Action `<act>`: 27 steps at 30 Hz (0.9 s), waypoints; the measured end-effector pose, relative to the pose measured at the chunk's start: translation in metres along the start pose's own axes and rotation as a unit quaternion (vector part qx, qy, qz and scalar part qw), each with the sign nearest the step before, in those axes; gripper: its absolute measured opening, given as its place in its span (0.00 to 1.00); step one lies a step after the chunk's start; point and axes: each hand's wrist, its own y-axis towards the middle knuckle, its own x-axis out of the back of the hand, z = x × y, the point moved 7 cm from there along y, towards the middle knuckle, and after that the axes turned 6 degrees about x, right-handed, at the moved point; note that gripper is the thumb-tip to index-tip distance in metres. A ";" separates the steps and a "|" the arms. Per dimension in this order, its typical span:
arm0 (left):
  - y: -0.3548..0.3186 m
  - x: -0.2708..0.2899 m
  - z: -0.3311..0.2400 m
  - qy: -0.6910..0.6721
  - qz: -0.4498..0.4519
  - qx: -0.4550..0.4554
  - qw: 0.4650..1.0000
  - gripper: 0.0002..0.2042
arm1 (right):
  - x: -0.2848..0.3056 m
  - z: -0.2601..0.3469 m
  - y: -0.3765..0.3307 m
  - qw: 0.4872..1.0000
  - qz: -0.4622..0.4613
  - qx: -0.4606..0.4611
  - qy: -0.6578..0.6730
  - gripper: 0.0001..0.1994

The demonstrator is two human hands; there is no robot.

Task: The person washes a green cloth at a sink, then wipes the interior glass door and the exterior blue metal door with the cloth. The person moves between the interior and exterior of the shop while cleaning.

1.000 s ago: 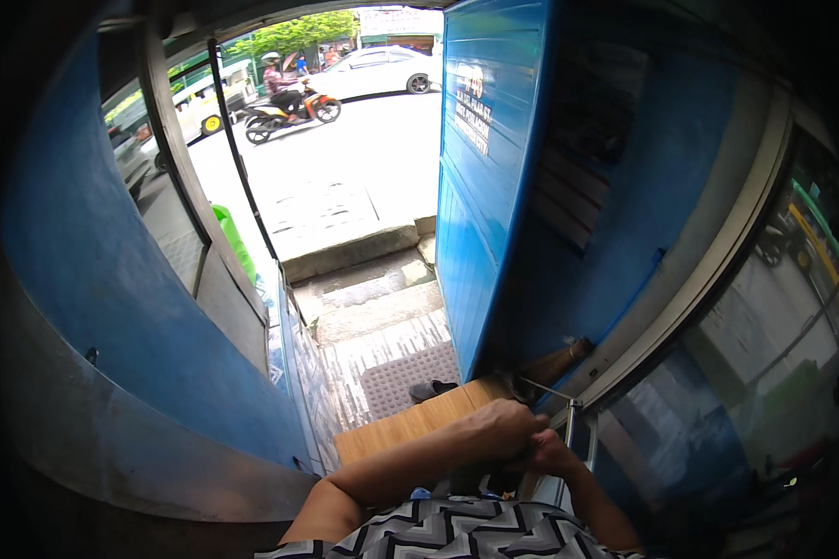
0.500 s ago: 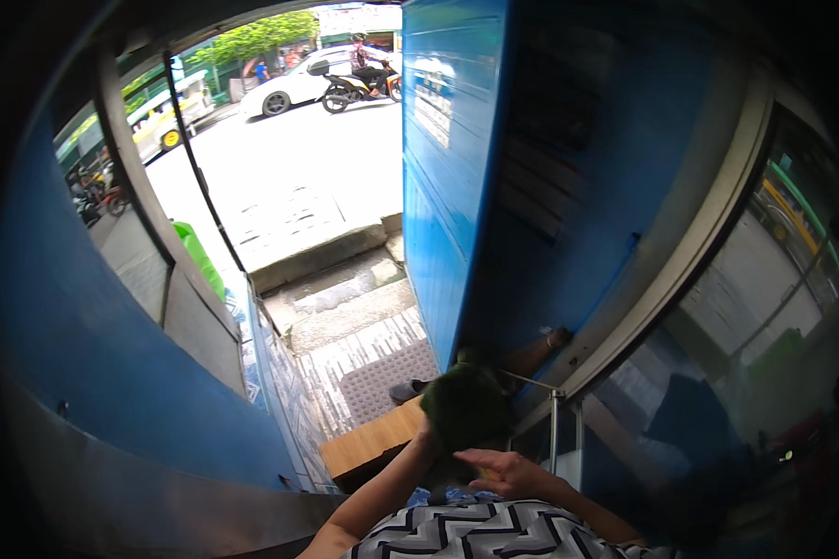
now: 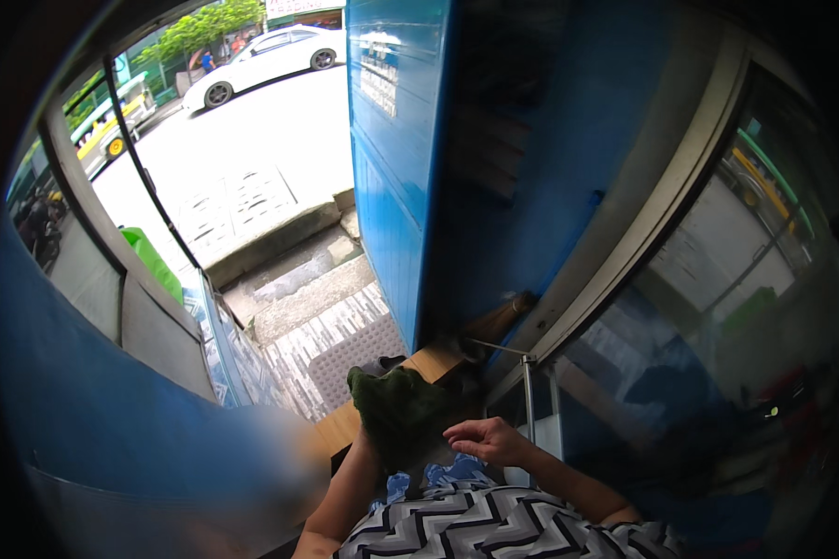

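Note:
A dark green cloth (image 3: 396,410), fuzzy like a towel, hangs bunched up in front of my body. It covers most of my left hand (image 3: 366,453), which holds it up from the left; those fingers are hidden beneath the folds. To the right of the cloth is my right hand (image 3: 489,440), with its fingers stretched forward and slightly bent and the thumb below them. Nothing shows in that hand, and it is close to the cloth's right side. Behind the cloth runs a wooden board or bench top (image 3: 340,427).
A blue door (image 3: 393,177) stands open ahead, with a grey dimpled mat (image 3: 354,359) and steps leading to a street. Outside is a white car (image 3: 266,63). At right are a metal rail (image 3: 529,401), a broom-like bundle (image 3: 499,320) and a glass panel (image 3: 680,354).
The view has turned right, so the doorway now sits further left. The cloth has moved left and spread wider. My right hand has separated from it slightly. The motorcycle outside has gone from view.

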 end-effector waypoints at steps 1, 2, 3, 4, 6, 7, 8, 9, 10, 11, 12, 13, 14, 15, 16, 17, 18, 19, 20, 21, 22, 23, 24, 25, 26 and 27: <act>-0.003 0.004 -0.007 0.041 -0.014 -0.013 0.999 0.13 | -0.003 -0.002 0.000 0.999 0.013 -0.006 -0.028 0.16; -0.005 0.007 -0.014 0.082 -0.027 -0.026 0.996 0.13 | -0.004 -0.003 -0.001 0.998 0.015 -0.005 -0.060 0.16; -0.009 0.009 -0.023 0.124 -0.038 -0.035 0.991 0.12 | -0.006 -0.006 0.000 0.998 0.031 -0.015 -0.060 0.16; -0.012 0.011 -0.031 0.159 -0.045 -0.039 0.985 0.12 | -0.008 -0.009 -0.001 0.997 0.038 -0.024 -0.057 0.16; -0.017 0.018 -0.049 0.199 -0.066 -0.049 0.977 0.11 | -0.009 -0.013 -0.001 0.996 0.050 -0.029 -0.073 0.16; -0.020 0.023 -0.057 0.209 -0.077 -0.051 0.973 0.11 | -0.008 -0.016 -0.001 0.995 0.053 -0.033 -0.082 0.16; -0.024 0.033 -0.065 0.167 -0.109 -0.052 0.978 0.10 | -0.008 -0.019 0.000 0.994 0.060 -0.037 -0.090 0.17; -0.028 0.038 -0.072 0.206 -0.116 -0.060 0.970 0.10 | -0.009 -0.022 0.000 0.993 0.069 -0.038 -0.092 0.17; -0.031 0.042 -0.077 0.303 -0.104 -0.085 0.943 0.10 | -0.009 -0.029 -0.001 0.992 0.073 -0.065 -0.083 0.18; -0.033 0.047 -0.078 0.372 -0.096 -0.098 0.918 0.10 | -0.007 -0.031 0.001 0.993 0.069 -0.056 -0.080 0.17; -0.035 0.056 -0.076 0.360 -0.097 -0.100 0.922 0.10 | -0.007 -0.035 0.001 0.994 0.068 -0.055 -0.071 0.17; -0.036 0.067 -0.071 0.341 -0.104 -0.096 0.929 0.10 | -0.006 -0.040 0.001 0.993 0.068 -0.068 -0.064 0.17; -0.039 0.077 -0.060 0.249 -0.125 -0.058 0.959 0.10 | -0.006 -0.045 0.001 0.995 0.064 -0.073 -0.032 0.17; -0.044 0.090 -0.047 0.081 -0.161 -0.033 0.983 0.09 | -0.005 -0.047 0.001 0.995 0.063 -0.070 -0.027 0.17; -0.050 0.102 -0.028 -0.104 -0.204 0.016 0.973 0.09 | -0.005 -0.051 0.002 0.995 0.060 -0.076 -0.020 0.17; -0.055 0.114 -0.013 -0.187 -0.246 0.035 0.951 0.09 | -0.004 -0.056 0.002 0.994 0.055 -0.091 -0.018 0.17; -0.061 0.125 -0.004 -0.205 -0.280 0.038 0.937 0.09 | -0.003 -0.056 0.003 0.996 0.049 -0.078 -0.008 0.16; -0.065 0.136 0.003 -0.171 -0.305 0.038 0.936 0.08 | -0.001 -0.057 0.005 0.996 0.044 -0.075 0.006 0.16; -0.067 0.144 0.003 -0.042 -0.317 0.034 0.947 0.08 | 0.000 -0.058 0.006 0.996 0.039 -0.073 0.020 0.15; -0.066 0.149 -0.002 0.230 -0.308 0.035 0.922 0.07 | 0.002 -0.061 0.006 0.995 0.034 -0.087 0.035 0.15; -0.065 0.155 0.005 0.210 -0.303 0.028 0.929 0.07 | 0.005 -0.061 0.008 0.995 0.025 -0.084 0.038 0.15; -0.061 0.162 0.011 0.190 -0.298 0.022 0.935 0.07 | 0.009 -0.062 0.008 0.994 0.017 -0.094 0.043 0.14; -0.062 0.166 0.017 0.176 -0.302 0.024 0.937 0.07 | 0.013 -0.065 0.008 0.992 0.007 -0.116 0.046 0.14; -0.063 0.171 0.023 0.162 -0.305 0.026 0.938 0.07 | 0.018 -0.064 0.010 0.993 -0.010 -0.104 0.057 0.13; -0.063 0.175 0.029 0.152 -0.319 0.032 0.935 0.07 | 0.024 -0.067 0.010 0.991 -0.025 -0.116 0.068 0.13; -0.059 0.172 0.029 0.327 -0.269 0.028 0.905 0.06 | 0.029 -0.070 0.011 0.988 -0.037 -0.127 0.082 0.13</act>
